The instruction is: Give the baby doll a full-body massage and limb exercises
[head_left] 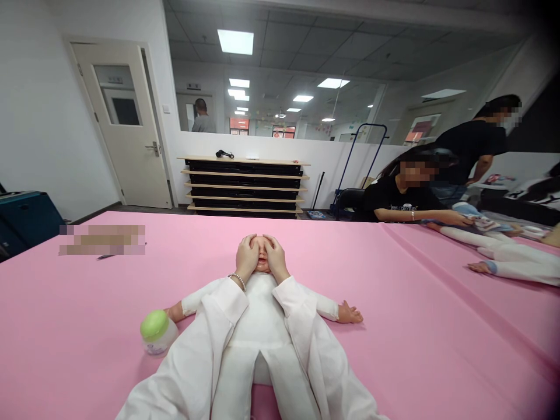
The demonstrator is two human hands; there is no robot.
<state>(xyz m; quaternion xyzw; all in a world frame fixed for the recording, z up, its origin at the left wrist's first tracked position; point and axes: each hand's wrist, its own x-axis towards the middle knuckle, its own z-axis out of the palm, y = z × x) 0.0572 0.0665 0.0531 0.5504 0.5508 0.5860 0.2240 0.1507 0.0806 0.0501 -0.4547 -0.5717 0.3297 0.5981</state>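
A baby doll [262, 309] with a white cloth body lies on its back, arms spread and head away from me. My left hand [247, 255], with a beaded bracelet at the wrist, wraps around the left side of the doll's head. From the other side my right hand [276, 256] cups the head in the same way. Both hands cover the doll's eyes and cheeks; the nose and mouth show between them. Some of my fingers are hidden against the head. Beside the doll's hand on the left stands a jar [158, 332] with a green lid.
Pink cloth [394, 350] covers the table. A blurred patch [105, 240] lies at the far left. On the right, a seated person [405, 192] handles cloth by another doll [516, 256]; someone stands behind. Stacked shelving [245, 181] stands beyond the table.
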